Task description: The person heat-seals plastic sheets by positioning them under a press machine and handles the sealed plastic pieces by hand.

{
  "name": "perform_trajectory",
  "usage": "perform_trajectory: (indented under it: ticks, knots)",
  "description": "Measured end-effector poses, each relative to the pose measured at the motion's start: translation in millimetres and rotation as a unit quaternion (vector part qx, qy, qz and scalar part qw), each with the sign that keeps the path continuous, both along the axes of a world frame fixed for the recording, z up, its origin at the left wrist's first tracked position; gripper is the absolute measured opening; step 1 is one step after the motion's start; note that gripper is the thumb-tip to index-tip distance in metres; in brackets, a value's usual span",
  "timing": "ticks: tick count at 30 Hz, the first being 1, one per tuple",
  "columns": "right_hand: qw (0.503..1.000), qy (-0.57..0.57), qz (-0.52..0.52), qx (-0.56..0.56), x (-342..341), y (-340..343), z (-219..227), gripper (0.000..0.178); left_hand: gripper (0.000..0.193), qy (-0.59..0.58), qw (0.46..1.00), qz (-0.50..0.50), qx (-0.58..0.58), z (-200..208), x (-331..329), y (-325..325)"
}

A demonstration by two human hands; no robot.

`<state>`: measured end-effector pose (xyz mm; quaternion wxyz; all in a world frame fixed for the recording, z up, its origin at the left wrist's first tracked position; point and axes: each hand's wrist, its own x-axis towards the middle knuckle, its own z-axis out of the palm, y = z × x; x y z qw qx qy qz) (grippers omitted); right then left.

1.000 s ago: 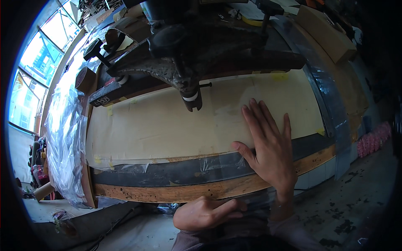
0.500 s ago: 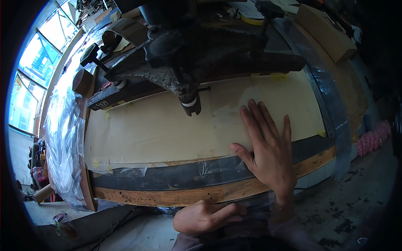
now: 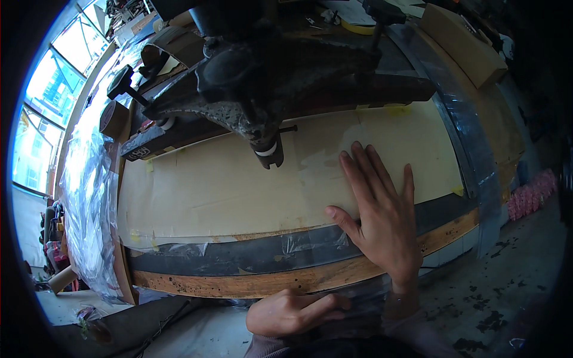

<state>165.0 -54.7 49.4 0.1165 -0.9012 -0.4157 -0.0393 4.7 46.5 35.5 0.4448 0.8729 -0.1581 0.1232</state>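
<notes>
My right hand (image 3: 382, 224) lies flat with its fingers spread on a cream sheet (image 3: 227, 191). Its palm and wrist reach across the bench's front edge. In front of the bench, low in the view, my left hand (image 3: 292, 313) is closed with its fingers curled; what it may hold is hidden. Clear plastic film (image 3: 370, 289) shows between the two hands. Over the sheet, left of my right hand, hangs the notched tip (image 3: 271, 160) of a dark metal machine head (image 3: 245, 89). Small yellow tape pieces (image 3: 458, 191) mark the sheet's edges.
A dark bar (image 3: 388, 90) crosses the sheet's far side. Crumpled clear plastic (image 3: 89, 221) covers the left end, beside a tape roll (image 3: 113, 117). A worn wooden strip (image 3: 239, 283) edges the bench's front. A cardboard box (image 3: 465, 45) sits at the far right, above pink netting (image 3: 532, 194).
Both hands keep the same poses and nearly the same places. The machine head and the sheet's left side appear slightly lower and farther left.
</notes>
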Motion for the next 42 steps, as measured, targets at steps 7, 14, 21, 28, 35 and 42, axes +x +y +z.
perform_trajectory:
  ticks: [7,14,21,28,35,42]
  knots:
    - [1.000,-0.020,-0.001,0.019,1,0,-1,0.066,0.017,-0.026,0.999,0.012,0.015,-1,2,-1]
    - [1.000,-0.007,-0.004,0.001,1,1,0,0.069,0.017,0.005,1.000,-0.004,0.014,0,0,1]
    - [1.000,-0.013,-0.002,0.012,0,1,-1,0.066,0.019,0.003,1.000,0.000,0.008,3,-1,0]
    - [0.999,-0.017,-0.001,0.027,0,2,0,0.064,0.015,0.019,1.000,0.005,0.008,6,-1,-1]
    - [0.999,-0.014,-0.002,0.029,-1,0,0,0.065,0.015,0.005,1.000,0.006,-0.004,5,1,-2]
    - [1.000,-0.006,-0.002,0.025,2,0,-2,0.065,0.015,0.009,1.000,0.003,-0.007,1,2,-2]
